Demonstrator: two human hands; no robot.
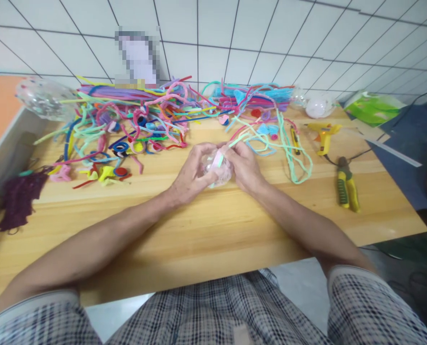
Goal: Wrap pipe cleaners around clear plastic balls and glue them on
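Note:
A small clear, shiny ball (225,175) with a pale iridescent strip across it is between my two hands above the middle of the table. My left hand (191,176) is curled round its left side, thumb pressed near the front. On the other side, the fingers of my right hand (248,167) close in at its top right edge, by the strip. A pale mint-green fuzzy strand (239,135) runs up from beside my right fingers toward looser strands. The ball's far side and some fingertips are hidden.
Several coloured pipe cleaners (127,93) and twisted shapes spread along the back. At right lie a yellow glue gun (323,135), pliers (347,189) and mint loops (295,167). A clear balloon-like ball (44,98) and dark purple fabric (21,199) are at left.

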